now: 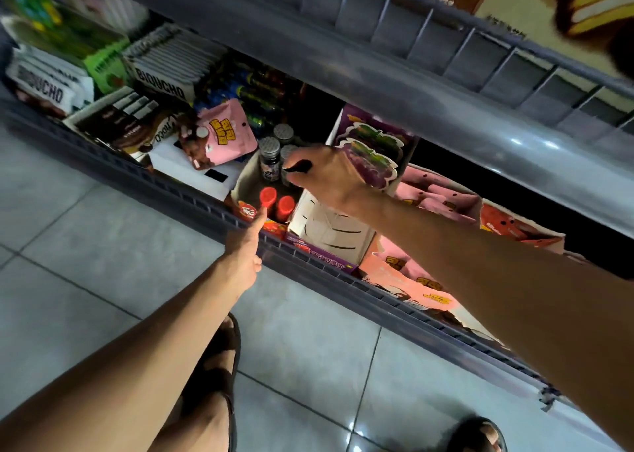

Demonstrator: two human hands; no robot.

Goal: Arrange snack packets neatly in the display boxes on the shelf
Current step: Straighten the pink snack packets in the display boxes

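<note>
- Our right hand grips purple grape-printed snack packets above the white cardboard display box on the grey shelf.
- Our left hand, other fingers folded and holding nothing, touches a red bottle cap with one straight digit.
- White cartons read "BIQUCHO".

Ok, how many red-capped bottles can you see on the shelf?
2. One red-capped bottle by the left hand's thumb, the other just right of it. The right hand may hide more.
</note>
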